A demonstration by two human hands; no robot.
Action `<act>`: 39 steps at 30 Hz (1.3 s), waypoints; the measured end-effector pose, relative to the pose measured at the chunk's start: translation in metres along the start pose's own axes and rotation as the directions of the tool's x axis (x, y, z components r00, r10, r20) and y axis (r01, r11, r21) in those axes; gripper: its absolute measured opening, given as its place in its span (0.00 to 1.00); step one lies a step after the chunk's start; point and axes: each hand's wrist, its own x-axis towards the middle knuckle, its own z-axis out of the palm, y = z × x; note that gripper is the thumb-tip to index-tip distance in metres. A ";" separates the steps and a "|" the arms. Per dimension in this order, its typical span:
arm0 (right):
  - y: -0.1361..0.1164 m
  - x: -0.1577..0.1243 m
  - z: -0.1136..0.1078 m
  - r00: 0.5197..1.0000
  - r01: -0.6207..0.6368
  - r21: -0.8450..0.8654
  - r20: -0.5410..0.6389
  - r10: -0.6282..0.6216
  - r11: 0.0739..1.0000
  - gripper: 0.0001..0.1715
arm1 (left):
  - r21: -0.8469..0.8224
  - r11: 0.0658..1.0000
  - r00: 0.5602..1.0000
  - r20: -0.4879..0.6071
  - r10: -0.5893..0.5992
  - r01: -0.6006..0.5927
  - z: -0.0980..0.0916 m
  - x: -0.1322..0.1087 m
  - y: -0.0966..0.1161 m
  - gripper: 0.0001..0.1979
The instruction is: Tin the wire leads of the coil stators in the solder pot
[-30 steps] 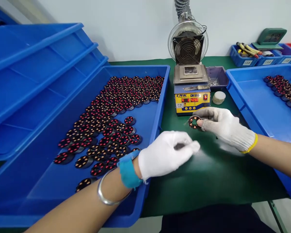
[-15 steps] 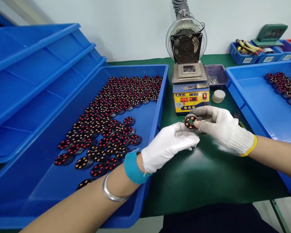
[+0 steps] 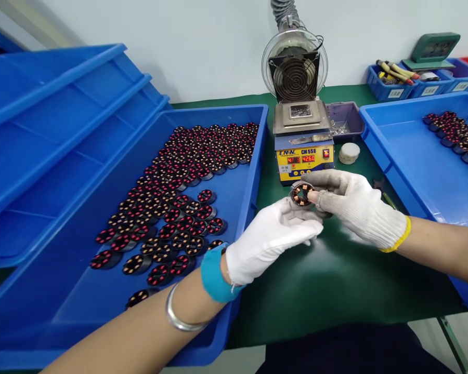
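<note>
A wound motor stator [image 3: 296, 194], a dark ring with copper coils, is held up over the green table in front of the solder pot [image 3: 304, 159]. My right hand [image 3: 347, 205], in a knit glove with a yellow cuff, pinches its right side between thumb and fingers. From the lower left, my left hand [image 3: 271, 236], in a white glove, has its curled fingers against the stator's lower left edge. Its thumb stays apart from the ring, and some fingertips are hidden behind it. A blue tray [image 3: 224, 195] to the left bears many similar stators with red or copper coils.
A fan [image 3: 296, 78] with a duct stands behind the pot, and a knife [image 3: 311, 139] lies across its front ledge. Round white pads [image 3: 349, 153] and a purple bin [image 3: 345, 117] are beside it. Another blue tray [image 3: 405, 150] with stators stands right; stacked trays [image 3: 62, 140] lean left.
The stator has turned slightly in my hands, its coil face now more toward me. Both hands keep nearly the same place. The view has shifted a little.
</note>
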 end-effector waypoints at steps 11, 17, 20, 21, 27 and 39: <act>0.003 0.003 -0.001 0.994 0.093 -0.080 -0.043 -0.097 0.992 0.17 | 0.093 0.987 0.982 -0.119 0.144 -0.133 -0.006 -0.007 -0.003 0.20; 0.009 0.003 -0.003 0.975 0.207 -0.282 -0.016 -0.221 0.937 0.18 | 0.168 0.978 0.937 -0.304 0.170 -0.123 0.000 -0.011 0.000 0.17; 0.009 0.005 -0.005 0.976 0.205 -0.278 -0.017 -0.218 0.938 0.16 | 0.260 0.923 0.798 -0.471 0.377 -0.283 -0.011 -0.019 0.005 0.15; 0.009 0.005 -0.006 0.977 0.203 -0.259 -0.012 -0.214 0.944 0.16 | 0.285 0.899 0.748 -0.501 0.436 -0.333 -0.014 -0.019 0.006 0.16; 0.010 -0.002 -0.003 0.974 0.225 -0.267 0.038 -0.223 0.937 0.15 | 0.537 0.828 0.841 -0.363 0.401 -0.162 -0.012 -0.007 -0.001 0.16; 0.006 -0.005 -0.005 0.967 0.245 -0.301 0.005 -0.256 0.921 0.16 | 0.371 0.917 0.922 -0.284 0.263 -0.148 -0.005 -0.009 -0.003 0.24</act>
